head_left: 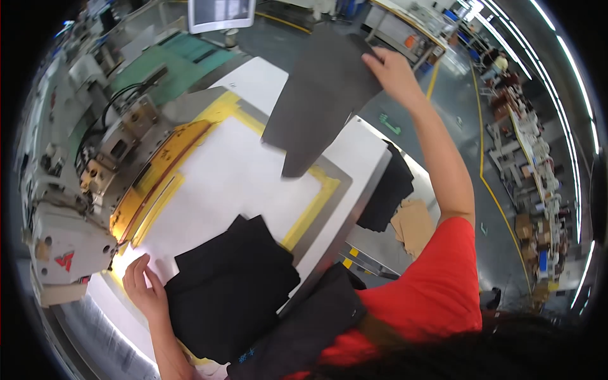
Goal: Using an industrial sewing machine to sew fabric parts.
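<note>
My right hand [394, 75] is raised at the upper right, its fingers closed on the top edge of a dark grey fabric panel [323, 88]. That panel hangs at a slant over the far part of the white work surface [215, 171], narrowing toward its lower end. At the lower left, my left hand [147, 290] has its fingers stretched and slightly apart, with nothing seen in them. It is beside a pile of black fabric pieces [231, 288] on the near part of the surface, close to a lit spot under the sewing machine head [73, 247].
Yellow tape [310, 206] borders the white surface. An orange-yellow machine bar [161, 164] runs along its left. On a side table lie black fabric [387, 190] and tan pieces [413, 228]. A monitor [221, 14] stands at the back; workbenches [532, 152] line the right.
</note>
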A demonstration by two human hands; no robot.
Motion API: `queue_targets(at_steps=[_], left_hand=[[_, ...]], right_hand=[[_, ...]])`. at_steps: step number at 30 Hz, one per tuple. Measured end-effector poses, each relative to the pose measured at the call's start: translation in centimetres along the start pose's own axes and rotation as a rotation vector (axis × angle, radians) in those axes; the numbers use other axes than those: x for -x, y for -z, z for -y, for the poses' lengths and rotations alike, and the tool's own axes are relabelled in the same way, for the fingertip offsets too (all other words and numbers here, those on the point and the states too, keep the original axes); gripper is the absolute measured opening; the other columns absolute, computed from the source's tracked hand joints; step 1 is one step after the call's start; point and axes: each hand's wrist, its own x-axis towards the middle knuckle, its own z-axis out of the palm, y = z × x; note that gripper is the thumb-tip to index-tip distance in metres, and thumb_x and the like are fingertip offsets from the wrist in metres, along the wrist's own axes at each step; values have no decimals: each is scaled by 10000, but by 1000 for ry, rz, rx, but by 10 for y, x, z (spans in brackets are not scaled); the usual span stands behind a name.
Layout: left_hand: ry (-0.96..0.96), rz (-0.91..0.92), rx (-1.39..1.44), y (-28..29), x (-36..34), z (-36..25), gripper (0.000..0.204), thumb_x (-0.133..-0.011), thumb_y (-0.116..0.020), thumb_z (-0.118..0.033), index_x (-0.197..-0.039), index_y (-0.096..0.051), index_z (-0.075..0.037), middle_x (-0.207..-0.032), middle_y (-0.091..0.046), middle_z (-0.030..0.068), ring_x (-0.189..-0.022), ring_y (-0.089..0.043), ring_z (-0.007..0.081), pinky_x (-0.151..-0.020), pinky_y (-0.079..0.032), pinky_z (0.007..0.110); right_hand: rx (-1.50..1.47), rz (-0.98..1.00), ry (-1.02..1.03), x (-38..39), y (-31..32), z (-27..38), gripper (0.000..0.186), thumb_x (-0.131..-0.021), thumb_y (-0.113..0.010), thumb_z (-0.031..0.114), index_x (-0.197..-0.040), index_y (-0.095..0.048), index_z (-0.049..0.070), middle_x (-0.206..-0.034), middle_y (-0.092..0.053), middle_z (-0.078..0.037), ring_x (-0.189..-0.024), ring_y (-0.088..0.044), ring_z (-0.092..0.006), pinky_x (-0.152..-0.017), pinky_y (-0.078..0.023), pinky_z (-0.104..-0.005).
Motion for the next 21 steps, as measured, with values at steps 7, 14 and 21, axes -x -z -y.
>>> queue_targets(at_steps=[7,14,21], left_hand=[[12,67,-6,-10,-2,-1,184,-872,-524,0,-1022,-626,-28,-977,-640,110,-916,-598,289,-821,-434,384],[53,36,45,-20,12,11,172,-892,-512,-26,-1022,-624,-11,-994,-634,115,-938,-593,293,-831,-441,393],[17,112,-24,-18,10,13,175,-895,-506,-17,-1029,-618,-2,-990,-627,116,-940,-586,297,-829,-441,395]], right_hand=[[435,-393,-42,42,94,-97,268,-920,-539,219,-1122,-645,80,-932,-661,-197,-867,-635,-370,-741,-489,-391],[390,-2,-271,172,2,-150,331,-792,-513,37,-1070,-676,117,-1053,-667,-130,-982,-620,-329,-858,-484,-422],[185,726,-443,272,-71,-171,213,-797,-609,251,-948,-731,163,-956,-698,-108,-907,-661,-292,-808,-523,-400]])
